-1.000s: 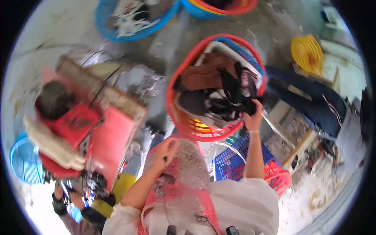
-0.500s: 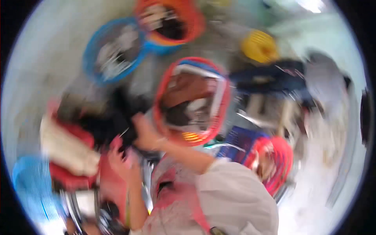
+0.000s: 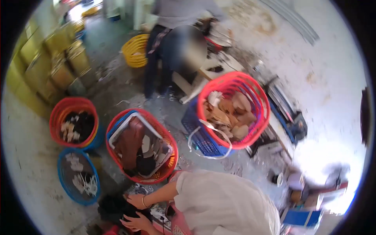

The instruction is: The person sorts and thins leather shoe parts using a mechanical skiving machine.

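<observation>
Black bundle (image 3: 111, 206) under two hands (image 3: 137, 201)

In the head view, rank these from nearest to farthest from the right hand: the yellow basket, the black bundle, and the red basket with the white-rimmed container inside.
From the right hand:
1. Black bundle, right at the hand, touching it.
2. Red basket, just above the hand in the picture.
3. Yellow basket, beyond the red one, toward the top.
</observation>
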The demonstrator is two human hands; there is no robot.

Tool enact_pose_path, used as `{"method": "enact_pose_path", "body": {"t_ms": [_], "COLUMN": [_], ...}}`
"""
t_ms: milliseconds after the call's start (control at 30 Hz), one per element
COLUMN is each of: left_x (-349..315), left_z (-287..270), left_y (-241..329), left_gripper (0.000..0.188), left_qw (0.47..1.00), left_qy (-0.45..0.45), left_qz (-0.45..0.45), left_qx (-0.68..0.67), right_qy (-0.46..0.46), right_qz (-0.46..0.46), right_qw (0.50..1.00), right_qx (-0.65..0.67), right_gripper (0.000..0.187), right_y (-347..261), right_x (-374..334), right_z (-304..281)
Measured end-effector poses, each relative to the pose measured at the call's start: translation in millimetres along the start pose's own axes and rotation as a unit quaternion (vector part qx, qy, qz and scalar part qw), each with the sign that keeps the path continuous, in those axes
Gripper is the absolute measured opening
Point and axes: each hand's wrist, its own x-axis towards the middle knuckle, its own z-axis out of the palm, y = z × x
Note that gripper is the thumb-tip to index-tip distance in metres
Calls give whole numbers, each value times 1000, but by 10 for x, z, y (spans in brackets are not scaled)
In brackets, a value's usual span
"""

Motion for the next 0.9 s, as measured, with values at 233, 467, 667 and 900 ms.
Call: {"method": "enact_pose_path", "body": {"t_ms": [233, 467, 667, 900], "left_x": [43, 138, -72, -1104], "left_z": [-30, -143, -95, 124], "left_y": [101, 499, 694, 439], "left_gripper": [57, 53, 44, 36], "left_qw": [989, 970, 900, 863], "left_qy": [48, -77, -100, -236], "left_qz": [138, 227, 390, 375], "left_qx": [12, -37, -166, -244], "right_qy": [44, 68, 109, 153], "right_qz": [-3, 60, 152, 136], "right_qw": [997, 996, 982, 976], "right_qx": [67, 9, 25, -73], "right_gripper": [30, 29, 38, 21], "right_y": [114, 556, 1079, 1668], "right_x": [-234, -685, -1264, -2438], "right_z": [-453, -804, -766, -139]}}
